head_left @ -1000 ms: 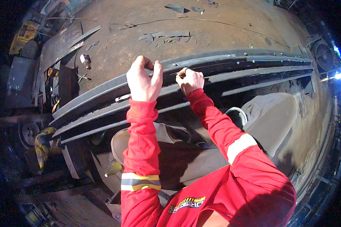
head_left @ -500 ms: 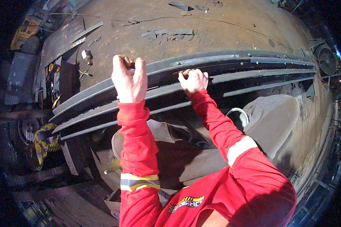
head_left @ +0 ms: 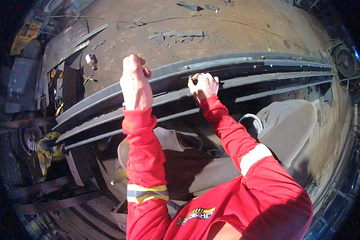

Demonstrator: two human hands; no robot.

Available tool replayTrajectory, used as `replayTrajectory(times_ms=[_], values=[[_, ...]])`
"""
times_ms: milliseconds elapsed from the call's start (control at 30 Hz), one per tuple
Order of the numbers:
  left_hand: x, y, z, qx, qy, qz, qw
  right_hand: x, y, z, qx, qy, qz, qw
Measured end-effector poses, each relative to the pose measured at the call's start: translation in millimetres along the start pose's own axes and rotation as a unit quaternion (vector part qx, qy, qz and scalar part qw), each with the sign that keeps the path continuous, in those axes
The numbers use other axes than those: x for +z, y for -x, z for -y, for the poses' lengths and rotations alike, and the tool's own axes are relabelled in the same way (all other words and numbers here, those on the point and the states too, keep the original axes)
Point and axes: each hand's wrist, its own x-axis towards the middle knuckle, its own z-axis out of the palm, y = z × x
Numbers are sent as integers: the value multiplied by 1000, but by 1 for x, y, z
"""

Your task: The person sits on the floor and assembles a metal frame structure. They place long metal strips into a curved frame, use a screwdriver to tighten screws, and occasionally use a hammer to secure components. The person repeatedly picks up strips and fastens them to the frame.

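Note:
A stack of long, dark, curved steel leaves (head_left: 268, 76) lies across the dirt floor in front of me. My left hand (head_left: 136, 82) is lifted above the stack's left half, fingers curled into a fist; I cannot see anything in it. My right hand (head_left: 204, 86) rests on the middle of the stack, fingertips pinched around a small round metal part (head_left: 196, 77) at the upper leaf. Both sleeves are red with reflective bands.
Flat metal scraps (head_left: 176, 34) and a thin cable lie on the dirt beyond the leaves. A small canister (head_left: 91, 61) and dark steel plates (head_left: 64, 46) sit at the left. A round fan-like housing (head_left: 344, 60) is at the far right. My grey-trousered knee (head_left: 288, 120) is under the stack.
My left hand has lifted off the leaves and risen up and to the left, staying closed. My right hand has kept its place on the middle of the stack.

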Motion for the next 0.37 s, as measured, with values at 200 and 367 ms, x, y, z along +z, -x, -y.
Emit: replayTrajectory(times_ms=[200,367], values=[[6,4,-12,31,-62,-8,998,1,0,-1,20,-7,7,1000],[6,4,-9,54,-79,-15,995,2,-1,-3,29,-2,17,999]])
